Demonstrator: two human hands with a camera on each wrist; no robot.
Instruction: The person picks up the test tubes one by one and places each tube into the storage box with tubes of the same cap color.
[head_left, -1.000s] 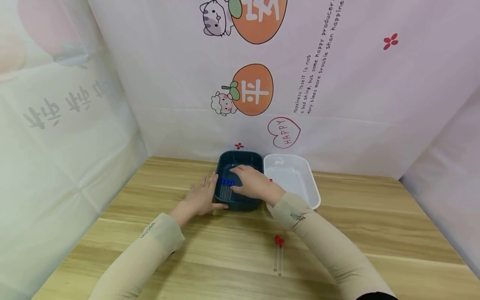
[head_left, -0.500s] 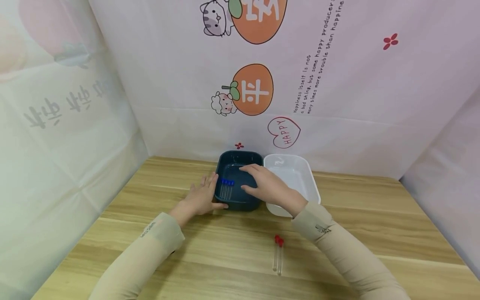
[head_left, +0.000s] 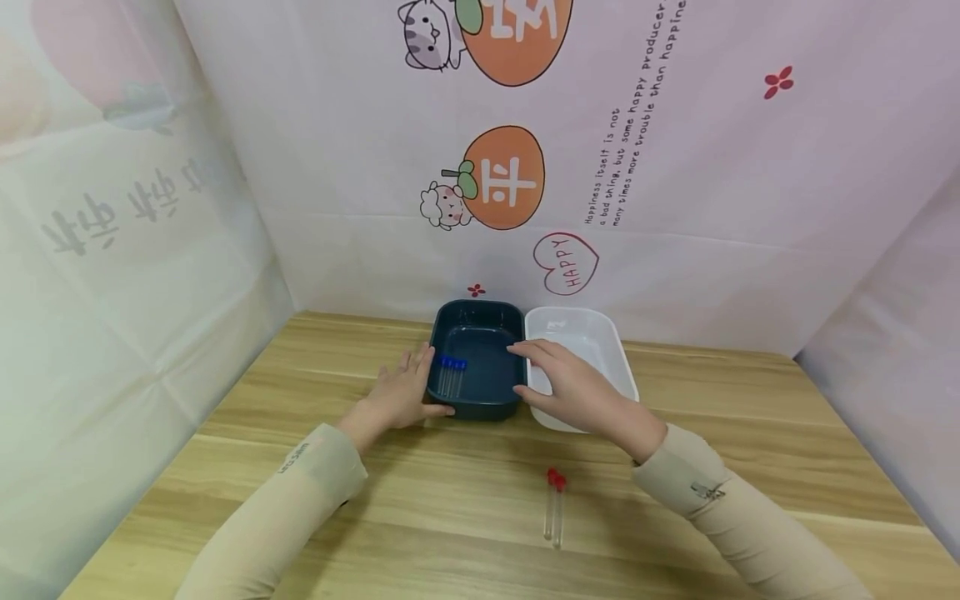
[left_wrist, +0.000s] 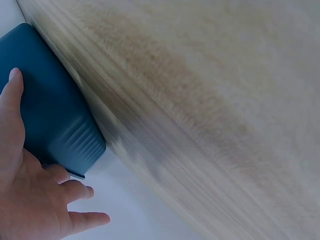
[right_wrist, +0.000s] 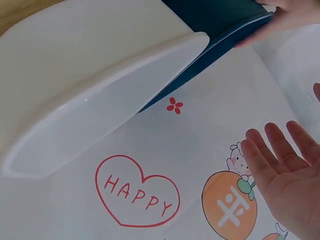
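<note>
My left hand (head_left: 399,397) rests against the left front corner of a dark blue tray (head_left: 477,410). Its thumb touches the front wall (left_wrist: 42,100) and its fingers lie along the left side, spread and fairly straight. Inside that tray, at the left, several clear tubes with blue caps (head_left: 452,364) lie side by side. My right hand (head_left: 573,385) hovers over the white tray (head_left: 628,379), fingertips near the rim where both trays meet. Nothing is in it, and its fingers are spread (right_wrist: 285,170) in the right wrist view.
Two clear tubes with red caps (head_left: 557,483) lie on the wooden table (head_left: 450,517) in front of the white tray. Behind both trays stands a printed white cloth (head_left: 360,208), with more cloth at the left and right sides.
My right hand has moved right, from above the dark blue tray to above the white one. The left hand and the tubes have stayed in place.
</note>
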